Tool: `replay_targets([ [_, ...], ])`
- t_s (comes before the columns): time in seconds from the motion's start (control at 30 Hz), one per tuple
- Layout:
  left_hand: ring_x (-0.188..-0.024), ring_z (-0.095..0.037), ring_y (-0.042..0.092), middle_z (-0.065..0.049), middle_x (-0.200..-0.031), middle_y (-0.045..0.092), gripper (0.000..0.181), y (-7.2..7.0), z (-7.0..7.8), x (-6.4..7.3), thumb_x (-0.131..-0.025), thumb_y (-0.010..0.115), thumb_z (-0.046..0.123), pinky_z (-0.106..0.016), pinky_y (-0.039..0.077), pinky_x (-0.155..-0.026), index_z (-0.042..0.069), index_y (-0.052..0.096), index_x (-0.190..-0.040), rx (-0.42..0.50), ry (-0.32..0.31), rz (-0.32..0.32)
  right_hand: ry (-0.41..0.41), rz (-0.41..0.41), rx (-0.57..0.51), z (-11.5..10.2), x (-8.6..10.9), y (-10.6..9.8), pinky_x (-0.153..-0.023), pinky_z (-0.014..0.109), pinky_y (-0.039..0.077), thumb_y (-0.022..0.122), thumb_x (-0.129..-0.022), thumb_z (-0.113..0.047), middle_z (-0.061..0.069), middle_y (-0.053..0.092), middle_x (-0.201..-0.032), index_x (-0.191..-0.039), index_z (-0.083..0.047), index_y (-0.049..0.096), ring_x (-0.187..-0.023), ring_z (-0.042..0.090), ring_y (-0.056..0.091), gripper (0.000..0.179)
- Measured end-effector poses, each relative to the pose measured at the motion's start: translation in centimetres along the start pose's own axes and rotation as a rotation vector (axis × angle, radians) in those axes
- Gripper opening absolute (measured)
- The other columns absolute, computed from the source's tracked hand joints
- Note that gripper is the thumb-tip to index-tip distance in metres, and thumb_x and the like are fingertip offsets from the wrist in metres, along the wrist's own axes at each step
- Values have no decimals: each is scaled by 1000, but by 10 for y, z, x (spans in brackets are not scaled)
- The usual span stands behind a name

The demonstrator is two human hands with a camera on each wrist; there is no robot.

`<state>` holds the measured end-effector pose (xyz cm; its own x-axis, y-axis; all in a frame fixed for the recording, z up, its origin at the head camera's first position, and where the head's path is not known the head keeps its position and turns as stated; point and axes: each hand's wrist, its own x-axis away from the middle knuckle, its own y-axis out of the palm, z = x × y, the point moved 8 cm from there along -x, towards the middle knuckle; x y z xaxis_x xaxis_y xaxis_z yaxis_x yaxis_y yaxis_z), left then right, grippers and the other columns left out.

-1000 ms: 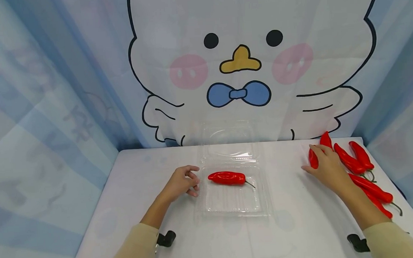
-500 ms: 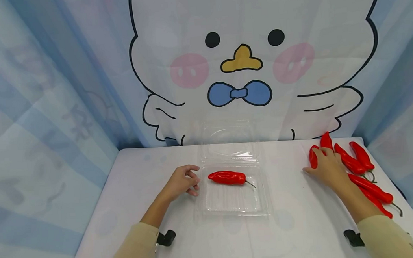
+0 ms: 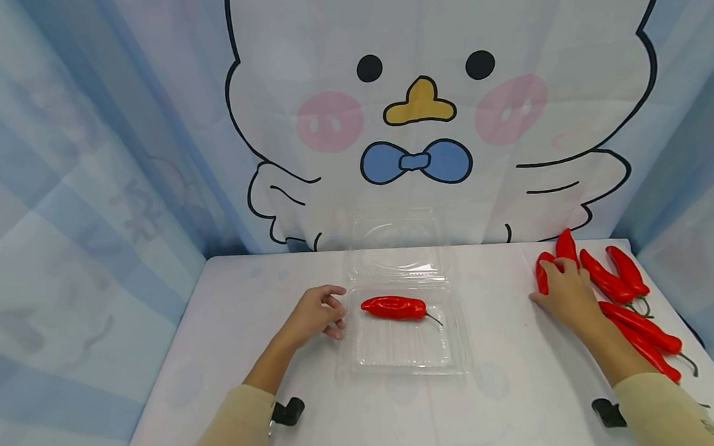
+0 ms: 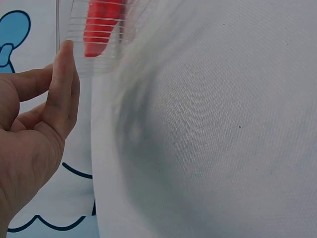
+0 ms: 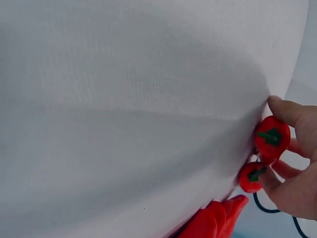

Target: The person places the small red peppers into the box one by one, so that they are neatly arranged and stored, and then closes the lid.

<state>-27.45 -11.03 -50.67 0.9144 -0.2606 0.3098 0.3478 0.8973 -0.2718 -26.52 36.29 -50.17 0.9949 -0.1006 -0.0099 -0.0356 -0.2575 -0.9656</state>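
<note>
A clear plastic clamshell box (image 3: 353,353) lies opened in the middle of the table, its lid (image 3: 394,234) raised toward the back. One red chili pepper (image 3: 393,308) rests in its base. My left hand (image 3: 315,314) is at the box's left side, fingers loosely bent and holding nothing. At the back right, my right hand (image 3: 569,297) has its thumb and fingers around a red chili pepper (image 5: 273,140), whose green stem end faces the right wrist camera. A second chili pepper (image 5: 250,177) sits right beside it, partly behind a finger.
More red chili peppers lie to the right: a pair (image 3: 626,271) at the back corner and others (image 3: 642,332) beside my right forearm, near the table's right edge. A patterned curtain (image 3: 417,199) hangs behind the table (image 3: 497,412).
My right hand's fingers have moved slightly right, in between the two back peppers, uncovering more of the left one. My left hand and the box have stayed put.
</note>
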Motion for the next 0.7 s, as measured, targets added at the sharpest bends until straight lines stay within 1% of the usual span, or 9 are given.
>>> replay_targets([
  [0.3, -71, -19, 70, -15, -98, 61, 47, 0, -1, -1, -96, 66, -4, -35, 65, -60, 0, 56, -142, 4, 5, -6, 10, -24, -35, 1, -2, 2, -83, 75, 54, 89, -74, -13, 43, 29, -138, -142, 15, 40, -122, 68, 34, 88],
  [0.53, -71, -19, 69, -15, -98, 61, 47, 0, -1, -1, -96, 66, -5, -35, 65, -59, 0, 56, -142, 1, 5, -7, 31, -16, -42, 2, -3, 3, -83, 75, 53, 88, -74, -10, 43, 29, -139, -143, 14, 40, -123, 68, 34, 88],
  [0.7, -71, -18, 69, -14, -98, 61, 48, 0, 0, -1, -95, 66, -5, -35, 65, -59, -1, 56, -142, 3, 5, -8, 38, -9, -57, 1, -4, 2, -84, 76, 52, 84, -74, -6, 42, 30, -138, -144, 14, 39, -124, 66, 33, 86],
])
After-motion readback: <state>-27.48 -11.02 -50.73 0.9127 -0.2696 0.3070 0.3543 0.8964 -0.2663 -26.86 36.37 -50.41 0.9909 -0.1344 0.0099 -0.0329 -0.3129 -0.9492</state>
